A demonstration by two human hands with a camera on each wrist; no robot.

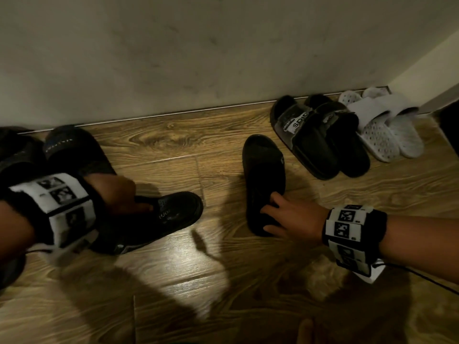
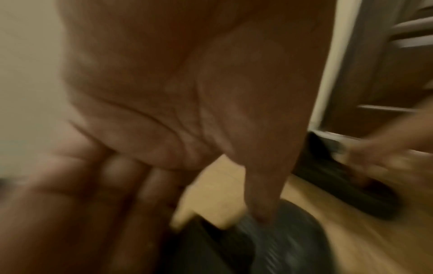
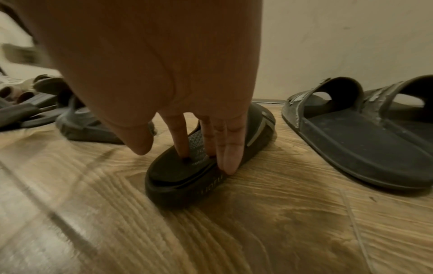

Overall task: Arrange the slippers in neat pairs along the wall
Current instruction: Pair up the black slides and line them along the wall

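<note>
Two black slippers lie apart on the wooden floor, away from the wall (image 1: 198, 58). My left hand (image 1: 121, 192) grips the heel end of the left black slipper (image 1: 169, 219), which lies crosswise; the blurred left wrist view shows the fingers (image 2: 112, 185) curled and the thumb down on this slipper (image 2: 281, 241). My right hand (image 1: 285, 214) rests on the heel of the right black slipper (image 1: 263, 175), which points toward the wall. In the right wrist view the right hand (image 3: 185, 148) presses straight fingers onto that slipper (image 3: 187, 181), thumb off it.
A black pair with white lettering (image 1: 315, 137) and a white perforated pair (image 1: 382, 125) stand against the wall at the right corner. More dark slippers (image 1: 69, 150) sit by the wall at far left. Bare floor (image 1: 186, 135) lies between the two groups.
</note>
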